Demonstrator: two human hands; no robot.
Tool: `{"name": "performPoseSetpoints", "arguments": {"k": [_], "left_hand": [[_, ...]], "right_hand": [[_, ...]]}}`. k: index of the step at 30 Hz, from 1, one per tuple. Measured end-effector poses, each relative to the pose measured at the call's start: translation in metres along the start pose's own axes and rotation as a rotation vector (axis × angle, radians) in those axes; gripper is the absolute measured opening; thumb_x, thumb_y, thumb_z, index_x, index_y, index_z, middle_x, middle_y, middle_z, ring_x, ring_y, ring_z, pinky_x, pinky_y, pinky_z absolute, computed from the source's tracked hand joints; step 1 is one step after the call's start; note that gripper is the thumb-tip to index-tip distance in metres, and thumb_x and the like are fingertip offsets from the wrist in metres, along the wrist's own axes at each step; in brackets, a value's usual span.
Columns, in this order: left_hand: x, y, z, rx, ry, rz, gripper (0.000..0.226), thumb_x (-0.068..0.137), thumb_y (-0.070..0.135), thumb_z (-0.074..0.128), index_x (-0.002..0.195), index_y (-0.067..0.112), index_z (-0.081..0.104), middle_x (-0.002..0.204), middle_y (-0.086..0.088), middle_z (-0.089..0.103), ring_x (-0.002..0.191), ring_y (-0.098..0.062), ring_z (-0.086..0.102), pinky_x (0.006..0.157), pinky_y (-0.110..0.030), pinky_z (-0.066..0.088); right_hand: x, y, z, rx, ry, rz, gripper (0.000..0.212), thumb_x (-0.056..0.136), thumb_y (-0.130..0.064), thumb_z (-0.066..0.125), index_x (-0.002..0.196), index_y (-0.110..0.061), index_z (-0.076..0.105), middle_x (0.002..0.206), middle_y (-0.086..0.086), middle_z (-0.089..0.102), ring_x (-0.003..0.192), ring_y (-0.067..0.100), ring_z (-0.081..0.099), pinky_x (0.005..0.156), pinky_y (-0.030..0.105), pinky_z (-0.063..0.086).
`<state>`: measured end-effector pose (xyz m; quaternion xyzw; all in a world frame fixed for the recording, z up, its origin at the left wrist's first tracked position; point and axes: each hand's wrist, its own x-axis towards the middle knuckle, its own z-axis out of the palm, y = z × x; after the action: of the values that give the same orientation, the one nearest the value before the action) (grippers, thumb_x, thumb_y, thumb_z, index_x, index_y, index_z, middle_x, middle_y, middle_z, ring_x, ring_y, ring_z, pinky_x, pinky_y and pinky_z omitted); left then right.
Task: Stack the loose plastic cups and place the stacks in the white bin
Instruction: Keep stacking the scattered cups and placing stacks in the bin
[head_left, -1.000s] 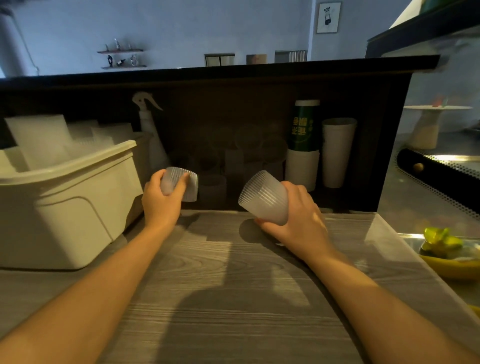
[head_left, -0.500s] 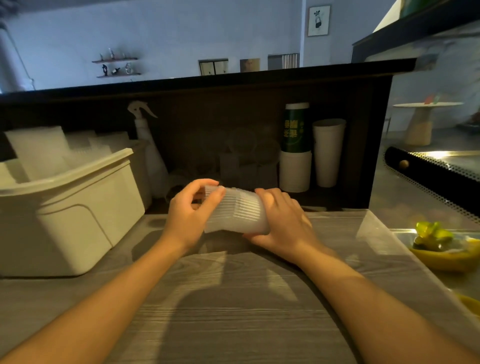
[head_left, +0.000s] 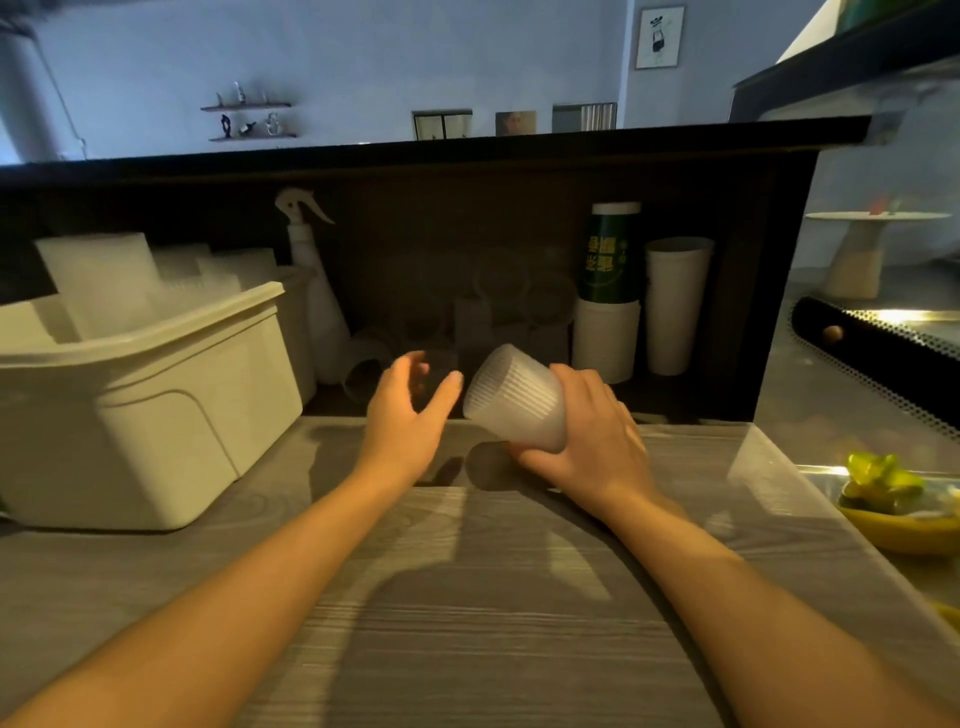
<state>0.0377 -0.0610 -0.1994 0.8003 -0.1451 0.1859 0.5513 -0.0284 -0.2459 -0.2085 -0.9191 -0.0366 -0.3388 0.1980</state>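
My right hand (head_left: 587, 436) grips a ribbed, frosted plastic cup stack (head_left: 511, 397), tilted with its mouth toward the upper left, just above the wooden counter. My left hand (head_left: 410, 410) hovers just left of the stack with fingers spread and holds nothing. In the dark recess behind my hands lie more loose clear cups (head_left: 366, 371), hard to make out. The white bin (head_left: 150, 400) stands on the counter at the left, with frosted cup stacks (head_left: 98, 283) leaning inside it.
A white spray bottle (head_left: 311, 280) stands beside the bin. Tall white cups (head_left: 675, 304) and a green sleeve of cups (head_left: 610, 254) stand at the recess's right. A yellow dish (head_left: 893, 519) with green items sits at the far right.
My left hand pushed its cup into the one in my right hand, then let go and drew back open. My right hand keeps the joined cups.
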Motion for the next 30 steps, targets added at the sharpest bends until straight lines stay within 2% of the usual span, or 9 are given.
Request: {"name": "performPoseSetpoints", "arguments": {"k": [2,6,9,15,20,22,25,28,30], "left_hand": [[0.017,-0.012,-0.006,0.132,0.078,-0.083,0.054,0.088,0.043,0.067,0.132,0.017,0.049,0.122,-0.002,0.057,0.100,-0.012,0.057,0.081,-0.024,0.045],[0.045,-0.025,-0.001,0.356,-0.004,-0.294,0.074,0.082,0.050,0.072,0.136,0.008,0.041,0.138,-0.013,0.048,0.124,-0.033,0.049,0.096,-0.042,0.045],[0.060,-0.027,0.012,0.424,-0.047,-0.405,0.084,0.080,0.055,0.071,0.140,0.005,0.037,0.144,-0.018,0.043,0.127,-0.038,0.047,0.098,-0.046,0.046],[0.069,-0.029,0.033,0.431,0.012,-0.386,0.044,0.084,0.040,0.066,0.107,0.003,0.063,0.116,-0.019,0.063,0.106,-0.038,0.059,0.092,-0.044,0.050],[0.071,-0.033,0.036,0.267,0.105,-0.336,0.028,0.081,0.020,0.068,0.088,-0.007,0.064,0.097,-0.025,0.065,0.094,-0.041,0.063,0.081,-0.045,0.054],[0.070,-0.032,0.035,0.195,0.140,-0.347,0.038,0.080,0.020,0.072,0.102,-0.008,0.060,0.106,-0.025,0.064,0.101,-0.041,0.062,0.086,-0.045,0.054],[0.066,-0.025,0.032,0.160,0.159,-0.352,0.069,0.082,0.030,0.076,0.133,-0.004,0.045,0.133,-0.023,0.053,0.120,-0.040,0.053,0.097,-0.042,0.046],[0.060,-0.022,0.021,0.122,0.152,-0.319,0.080,0.083,0.046,0.073,0.143,0.005,0.039,0.144,-0.018,0.046,0.128,-0.037,0.047,0.092,-0.039,0.044],[0.054,-0.020,0.008,0.048,0.156,-0.268,0.078,0.082,0.049,0.072,0.143,0.012,0.041,0.140,-0.010,0.050,0.124,-0.029,0.051,0.085,-0.032,0.044]], "right_hand": [[-0.001,0.006,0.001,0.053,0.061,0.063,0.083,0.068,-0.050,0.078,0.135,-0.023,0.038,0.119,-0.002,0.046,0.108,0.018,0.048,0.091,0.036,0.042],[0.000,0.011,0.003,0.116,0.096,0.114,0.080,0.068,-0.055,0.078,0.131,-0.023,0.040,0.118,-0.004,0.045,0.107,0.016,0.047,0.088,0.039,0.046],[0.001,0.011,0.005,0.136,0.095,0.122,0.081,0.068,-0.056,0.077,0.133,-0.025,0.039,0.118,-0.005,0.044,0.109,0.015,0.046,0.088,0.037,0.046],[0.002,0.014,0.005,0.144,0.093,0.134,0.082,0.069,-0.057,0.076,0.133,-0.026,0.036,0.119,-0.007,0.042,0.109,0.012,0.044,0.090,0.039,0.047],[0.002,0.015,0.004,0.118,0.089,0.132,0.081,0.071,-0.056,0.074,0.134,-0.025,0.035,0.120,-0.005,0.042,0.110,0.013,0.044,0.089,0.035,0.044],[0.002,0.015,0.004,0.124,0.090,0.133,0.079,0.070,-0.056,0.074,0.132,-0.025,0.036,0.119,-0.005,0.043,0.109,0.014,0.045,0.089,0.035,0.044],[0.001,0.015,0.003,0.117,0.092,0.131,0.077,0.070,-0.056,0.074,0.130,-0.025,0.037,0.117,-0.006,0.043,0.108,0.014,0.045,0.088,0.034,0.042],[0.002,0.015,0.003,0.098,0.086,0.129,0.077,0.070,-0.057,0.074,0.130,-0.026,0.037,0.118,-0.006,0.043,0.107,0.014,0.046,0.088,0.032,0.041],[0.002,0.013,0.003,0.081,0.079,0.121,0.078,0.070,-0.058,0.074,0.130,-0.025,0.037,0.118,-0.005,0.043,0.108,0.015,0.046,0.090,0.035,0.043]]}}
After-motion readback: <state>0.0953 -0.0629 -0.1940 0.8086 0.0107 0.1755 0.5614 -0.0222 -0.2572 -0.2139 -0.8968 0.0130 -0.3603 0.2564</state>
